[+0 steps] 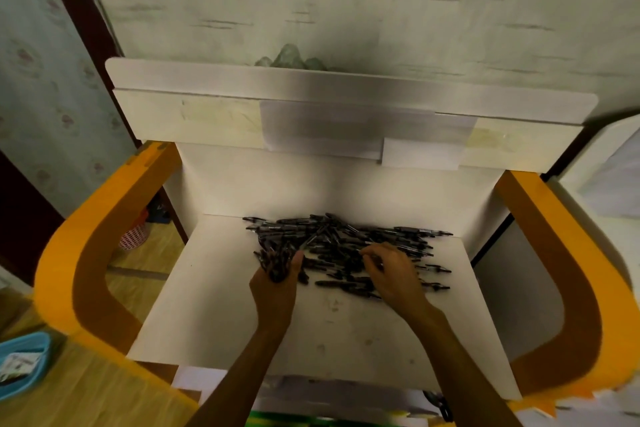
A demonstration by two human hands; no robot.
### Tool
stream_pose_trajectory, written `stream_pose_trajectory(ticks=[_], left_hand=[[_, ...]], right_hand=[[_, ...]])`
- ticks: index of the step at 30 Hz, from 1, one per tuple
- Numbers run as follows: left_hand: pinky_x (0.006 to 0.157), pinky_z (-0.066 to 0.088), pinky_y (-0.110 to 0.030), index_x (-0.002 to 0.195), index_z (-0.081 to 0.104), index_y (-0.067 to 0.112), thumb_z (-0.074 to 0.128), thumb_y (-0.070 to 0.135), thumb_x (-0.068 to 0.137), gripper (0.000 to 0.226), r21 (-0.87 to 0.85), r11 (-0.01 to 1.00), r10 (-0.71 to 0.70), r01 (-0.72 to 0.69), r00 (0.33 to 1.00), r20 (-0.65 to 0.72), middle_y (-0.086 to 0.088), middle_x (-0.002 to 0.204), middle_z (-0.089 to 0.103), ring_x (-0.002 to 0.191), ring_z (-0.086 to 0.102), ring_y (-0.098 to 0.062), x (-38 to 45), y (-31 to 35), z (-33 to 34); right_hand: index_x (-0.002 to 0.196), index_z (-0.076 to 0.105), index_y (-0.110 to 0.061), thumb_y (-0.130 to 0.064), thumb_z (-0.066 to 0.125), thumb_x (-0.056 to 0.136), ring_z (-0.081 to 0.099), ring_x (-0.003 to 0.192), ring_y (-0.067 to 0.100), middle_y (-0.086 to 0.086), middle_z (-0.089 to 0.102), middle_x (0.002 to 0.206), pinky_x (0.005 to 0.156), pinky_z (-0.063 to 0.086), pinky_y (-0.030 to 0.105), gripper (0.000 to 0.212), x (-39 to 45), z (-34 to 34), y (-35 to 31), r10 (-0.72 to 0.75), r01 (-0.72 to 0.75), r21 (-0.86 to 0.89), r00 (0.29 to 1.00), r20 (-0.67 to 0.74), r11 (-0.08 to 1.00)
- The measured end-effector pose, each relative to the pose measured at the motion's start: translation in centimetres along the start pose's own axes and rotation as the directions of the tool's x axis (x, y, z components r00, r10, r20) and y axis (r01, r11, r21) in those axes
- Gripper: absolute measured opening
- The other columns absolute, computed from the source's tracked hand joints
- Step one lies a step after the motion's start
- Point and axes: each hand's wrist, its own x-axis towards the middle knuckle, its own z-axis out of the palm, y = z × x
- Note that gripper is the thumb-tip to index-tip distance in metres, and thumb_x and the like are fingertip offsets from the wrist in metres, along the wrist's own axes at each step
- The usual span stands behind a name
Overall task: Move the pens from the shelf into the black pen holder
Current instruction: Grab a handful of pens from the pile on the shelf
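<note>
A heap of several black pens [346,236] lies on the white shelf [214,305], towards its back. My left hand [277,284] grips a bundle of black pens [275,262] at the heap's left edge, palm turned up. My right hand [391,270] is over the right part of the heap, fingers curled down among the pens; whether they pinch one is hidden. No black pen holder is in view.
Orange curved side panels [69,253] flank the shelf left and right [571,270]. A white back board [311,121] rises behind the shelf. A blue tray [24,364] lies at lower left, and a pink basket [133,236] sits on the floor.
</note>
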Motion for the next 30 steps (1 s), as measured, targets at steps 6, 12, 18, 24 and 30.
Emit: stream_pose_trajectory(ticks=[6, 12, 18, 24, 30], left_hand=[[0.059, 0.047, -0.012, 0.073, 0.063, 0.012, 0.076, 0.019, 0.083, 0.018, -0.020, 0.998, 0.061, -0.061, 0.998, -0.029, -0.001, 0.065, 0.062, 0.058, 0.059, 0.002, -0.7, 0.2, -0.6], [0.069, 0.046, -0.004, 0.087, 0.068, 0.021, 0.079, 0.005, 0.080, 0.020, 0.047, 0.984, 0.169, -0.173, 0.983, 0.071, 0.013, 0.072, 0.069, 0.074, 0.064, 0.009, -1.3, -0.6, -0.6], [0.071, 0.052, -0.017, 0.100, 0.072, 0.006, 0.076, 0.019, 0.086, 0.019, 0.074, 0.997, -0.028, 0.019, 0.992, 0.120, 0.008, 0.081, 0.069, 0.073, 0.063, 0.004, -1.1, -1.5, -0.7], [0.069, 0.045, -0.001, 0.115, 0.058, 0.025, 0.074, 0.026, 0.088, 0.031, 0.101, 0.994, 0.013, -0.039, 0.969, 0.246, 0.019, 0.094, 0.063, 0.085, 0.058, 0.010, -0.4, 0.5, -0.7], [0.055, 0.050, -0.041, 0.107, 0.061, 0.014, 0.062, 0.033, 0.097, 0.021, 0.047, 0.990, -0.140, 0.135, 0.845, 0.515, -0.014, 0.071, 0.050, 0.057, 0.048, -0.027, -0.7, 4.6, 1.3]], right_hand=[[0.114, 0.068, -0.018, -0.022, 0.055, 0.098, 0.059, 0.087, 0.007, -0.003, 0.062, 0.111, 0.079, 0.048, 0.015, 0.021, -0.5, 0.0, 0.1, 0.023, -0.023, 0.004, 1.000, 0.001, 1.000], [0.112, 0.068, -0.018, -0.021, 0.055, 0.098, 0.056, 0.081, 0.002, -0.005, 0.062, 0.107, 0.072, 0.043, 0.007, 0.019, -0.9, -0.1, -0.3, 0.032, -0.032, -0.010, 0.999, -0.019, 0.999], [0.113, 0.068, -0.017, -0.021, 0.054, 0.099, 0.057, 0.087, 0.005, -0.003, 0.062, 0.109, 0.076, 0.043, 0.009, 0.021, -1.7, -0.2, -0.9, 0.058, -0.059, -0.002, 0.998, -0.027, 0.998], [0.114, 0.068, -0.021, -0.021, 0.054, 0.099, 0.058, 0.089, 0.004, -0.006, 0.061, 0.108, 0.075, 0.042, 0.006, 0.021, -2.6, -1.2, -2.4, 0.072, -0.071, 0.012, 0.996, -0.056, 0.997], [0.110, 0.070, -0.026, -0.023, 0.057, 0.097, 0.060, 0.087, 0.002, -0.008, 0.063, 0.104, 0.077, 0.053, 0.021, 0.019, -4.7, -4.9, -3.6, 0.091, -0.083, 0.051, 0.980, -0.179, 0.995]])
